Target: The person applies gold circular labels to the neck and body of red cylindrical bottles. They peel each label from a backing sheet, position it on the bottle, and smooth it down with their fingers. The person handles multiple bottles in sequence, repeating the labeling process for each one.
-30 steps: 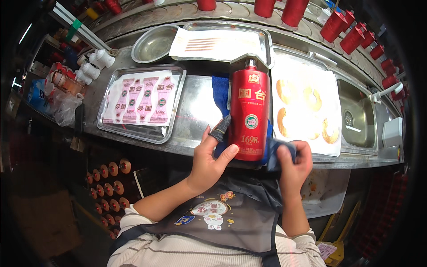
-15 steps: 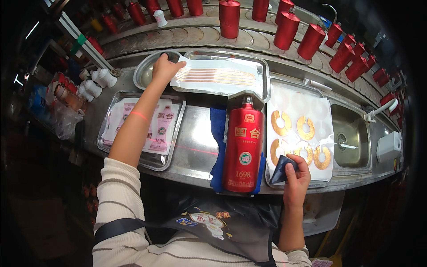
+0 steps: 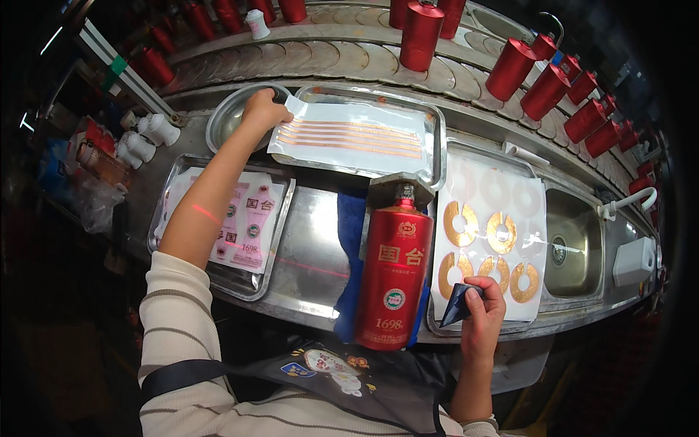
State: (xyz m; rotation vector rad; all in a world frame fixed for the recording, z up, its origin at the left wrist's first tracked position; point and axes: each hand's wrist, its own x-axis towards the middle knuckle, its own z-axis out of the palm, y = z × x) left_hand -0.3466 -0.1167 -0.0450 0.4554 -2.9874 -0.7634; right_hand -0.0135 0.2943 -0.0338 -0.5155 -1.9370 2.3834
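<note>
My left hand point(image 3: 263, 111) reaches over a round metal bowl point(image 3: 217, 130) and pinches the left corner of a white sheet with copper-coloured strips point(image 3: 349, 138); its far fingertips are hidden. That sheet lies over a metal tray point(image 3: 439, 135). In my right hand point(image 3: 482, 309), between thumb and fingers, is a dark blue flat piece with a pointed end point(image 3: 456, 304). It hovers over the near edge of a sheet of gold ring-shaped stickers point(image 3: 460, 224). Between my arms a red bottle point(image 3: 393, 280) lies in a metal holder point(image 3: 400, 180), with blue cloth point(image 3: 351, 240) beneath.
A tray point(image 3: 255, 293) with pink-and-white printed sheets point(image 3: 251, 218) sits at left, near several white caps point(image 3: 162, 130). At right are a sink point(image 3: 579, 269), a tap point(image 3: 630, 200) and a white jug point(image 3: 635, 251). Behind runs a conveyor point(image 3: 328, 62) carrying red bottles point(image 3: 422, 36).
My left hand has shifted slightly left, and the strip sheet's left edge has come a little left and nearer. Bottles on the conveyor have moved right. My right hand still holds the blue piece.
</note>
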